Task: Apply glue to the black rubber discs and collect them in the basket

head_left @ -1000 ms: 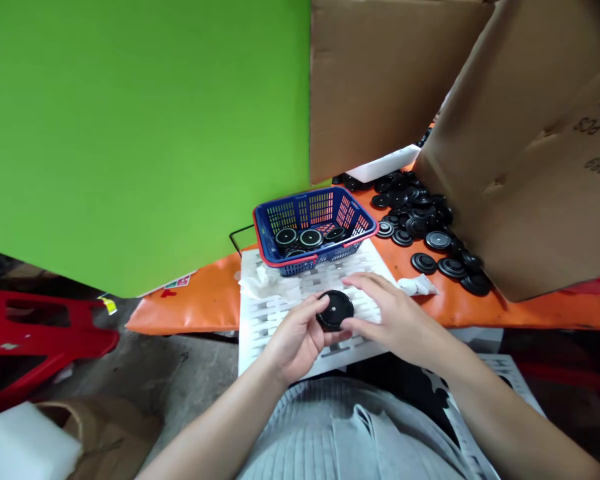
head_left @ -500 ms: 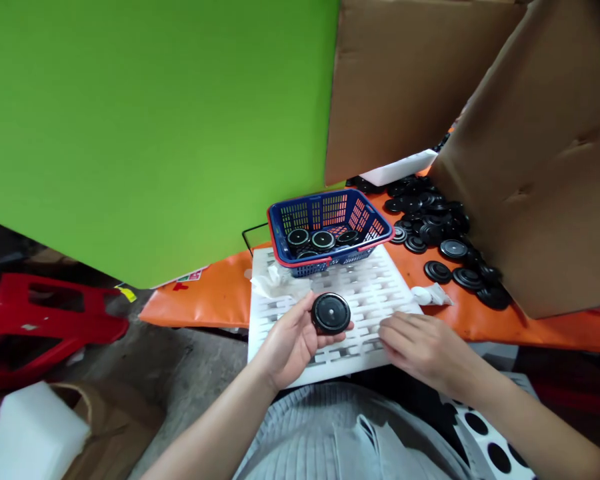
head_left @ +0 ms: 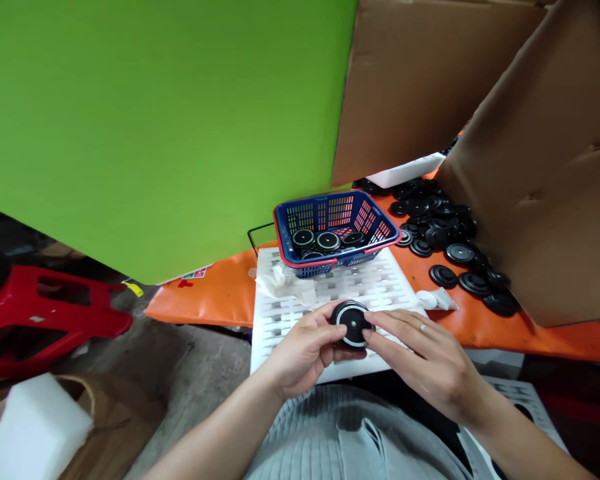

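A black round disc (head_left: 355,332) with a pale ring on its face is held low over the white slatted board (head_left: 275,343). My left hand (head_left: 307,347) grips it from the left, thumb on the face and fingers underneath. From the right, my right hand (head_left: 425,353) has its fingertips closed on the disc's edge and face. Beyond the hands, a blue basket (head_left: 310,270) with a red handle stands on the board. Several ringed black discs (head_left: 328,241) lie inside it. Crumpled white plastic (head_left: 287,285) rests in front of the basket.
Loose black discs (head_left: 443,275) are heaped on the orange table cover (head_left: 205,300) at the right, near a white tube (head_left: 436,300). Cardboard (head_left: 535,200) and a green panel (head_left: 155,133) stand behind. A red stool (head_left: 55,320) is at the left.
My right hand has moved from the board's right side up to the disc. A pale ring now shows on the disc, where the face was plain black before.
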### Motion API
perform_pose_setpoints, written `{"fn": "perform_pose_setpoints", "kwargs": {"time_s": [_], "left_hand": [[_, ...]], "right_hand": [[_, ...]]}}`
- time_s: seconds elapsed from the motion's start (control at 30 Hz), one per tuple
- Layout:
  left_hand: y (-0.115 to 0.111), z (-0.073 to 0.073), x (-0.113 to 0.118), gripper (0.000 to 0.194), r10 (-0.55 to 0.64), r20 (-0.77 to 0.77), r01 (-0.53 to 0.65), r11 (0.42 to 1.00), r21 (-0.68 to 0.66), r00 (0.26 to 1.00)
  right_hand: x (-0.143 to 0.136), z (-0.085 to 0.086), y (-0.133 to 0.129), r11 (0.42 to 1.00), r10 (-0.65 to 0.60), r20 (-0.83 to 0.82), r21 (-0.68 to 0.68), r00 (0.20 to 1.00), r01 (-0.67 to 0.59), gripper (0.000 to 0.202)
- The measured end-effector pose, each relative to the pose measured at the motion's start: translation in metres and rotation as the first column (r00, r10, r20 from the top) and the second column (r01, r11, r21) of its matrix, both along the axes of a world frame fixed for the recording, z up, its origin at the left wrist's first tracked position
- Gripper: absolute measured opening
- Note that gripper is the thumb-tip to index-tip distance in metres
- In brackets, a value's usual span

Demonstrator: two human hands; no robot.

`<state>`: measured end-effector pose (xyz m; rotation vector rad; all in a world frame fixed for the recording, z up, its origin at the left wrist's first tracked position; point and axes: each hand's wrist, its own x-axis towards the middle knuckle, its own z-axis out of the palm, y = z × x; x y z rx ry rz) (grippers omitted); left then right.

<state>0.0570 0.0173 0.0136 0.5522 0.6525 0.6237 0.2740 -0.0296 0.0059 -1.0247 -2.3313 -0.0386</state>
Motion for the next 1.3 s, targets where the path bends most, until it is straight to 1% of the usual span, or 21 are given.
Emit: {"fn": "perform_pose_setpoints", "kwargs": {"time_s": [0.17,0.27,0.33,0.43,0.5,0.57,0.6,0.63,0.7,0.77,0.83,0.87,0.93,1.0,1.03,1.1,1.13,1.17,1.23,1.27,1.3], "left_hand": [[0.000,0.001,-0.003,0.037,-0.052,0.007,0.051,0.998,0.023,0.999],[0.000,0.002,-0.003,0.039,-0.073,0.006,0.073,0.997,0.033,0.997],[-0.001,0.003,-0.003,0.039,-0.070,0.002,0.070,0.997,0.030,0.998],[-0.001,0.001,-0.002,0.040,-0.083,0.005,0.082,0.996,0.034,0.997],[-0.001,0.000,-0.002,0.044,-0.095,-0.004,0.096,0.995,0.039,0.995],[-0.002,-0.001,0.000,0.047,-0.101,-0.030,0.103,0.993,0.060,0.994],[-0.003,-0.002,0.000,0.045,-0.103,-0.049,0.107,0.991,0.082,0.993],[-0.004,-0.002,0.001,0.042,-0.104,-0.072,0.111,0.987,0.113,0.992],[-0.006,-0.004,0.003,0.036,-0.073,-0.126,0.096,0.978,0.186,0.989],[-0.007,-0.006,0.005,0.034,-0.013,-0.179,0.056,0.970,0.238,0.984],[-0.006,-0.008,0.007,0.034,0.026,-0.207,0.029,0.966,0.256,0.978],[-0.005,-0.009,0.007,0.035,0.020,-0.214,0.035,0.967,0.253,0.977],[-0.002,-0.009,0.006,0.035,-0.022,-0.230,0.080,0.966,0.245,0.973],[0.000,-0.006,0.003,0.034,-0.079,-0.273,0.149,0.958,0.245,0.959],[0.001,-0.004,0.002,0.033,-0.100,-0.295,0.178,0.952,0.251,0.950],[0.004,0.001,-0.001,0.033,-0.116,-0.300,0.202,0.940,0.275,0.947],[0.005,0.004,-0.002,0.034,-0.112,-0.281,0.196,0.936,0.293,0.953],[0.006,0.007,-0.003,0.038,-0.093,-0.256,0.173,0.935,0.309,0.962],[0.009,0.010,-0.005,0.048,-0.023,-0.222,0.096,0.942,0.321,0.975],[0.010,0.011,-0.005,0.052,0.017,-0.224,0.057,0.946,0.318,0.974],[0.011,0.011,-0.005,0.053,0.046,-0.239,0.032,0.949,0.313,0.970]], "right_hand": [[-0.002,-0.004,0.001,0.983,-0.074,-0.229,-0.182,0.971,0.032,0.047],[-0.002,-0.002,-0.001,0.932,-0.152,-0.316,-0.362,0.936,0.029,0.052],[-0.001,0.001,-0.003,0.869,-0.215,-0.359,-0.495,0.908,0.010,0.053],[-0.003,0.004,-0.003,0.756,-0.357,-0.446,-0.654,0.821,-0.027,0.039],[-0.006,0.005,0.000,0.651,-0.483,-0.475,-0.756,0.736,-0.060,0.032],[-0.011,0.005,0.004,0.538,-0.587,-0.461,-0.836,0.666,-0.105,0.032],[-0.014,0.004,0.005,0.497,-0.624,-0.450,-0.859,0.638,-0.120,0.034],[-0.017,0.004,0.005,0.475,-0.651,-0.443,-0.871,0.616,-0.124,0.036],[-0.023,0.003,0.006,0.484,-0.676,-0.445,-0.869,0.588,-0.103,0.035],[-0.026,0.001,0.006,0.517,-0.675,-0.456,-0.853,0.579,-0.069,0.033],[-0.027,-0.003,0.008,0.527,-0.675,-0.466,-0.847,0.573,-0.068,0.031],[-0.026,-0.005,0.010,0.514,-0.675,-0.467,-0.853,0.571,-0.090,0.031],[-0.023,-0.009,0.012,0.453,-0.664,-0.452,-0.877,0.595,-0.161,0.032],[-0.019,-0.008,0.013,0.380,-0.618,-0.428,-0.897,0.659,-0.227,0.033],[-0.017,-0.005,0.013,0.363,-0.586,-0.421,-0.900,0.692,-0.241,0.032],[-0.015,0.008,0.016,0.388,-0.524,-0.421,-0.892,0.741,-0.232,0.031],[-0.013,0.018,0.021,0.434,-0.499,-0.427,-0.876,0.754,-0.209,0.030],[-0.011,0.029,0.030,0.503,-0.484,-0.434,-0.848,0.760,-0.164,0.029],[-0.007,0.052,0.061,0.674,-0.482,-0.430,-0.739,0.763,0.009,0.026],[-0.005,0.061,0.082,0.746,-0.511,-0.404,-0.647,0.759,0.157,0.025],[-0.003,0.067,0.105,0.784,-0.550,-0.358,-0.534,0.755,0.318,0.024]]}}
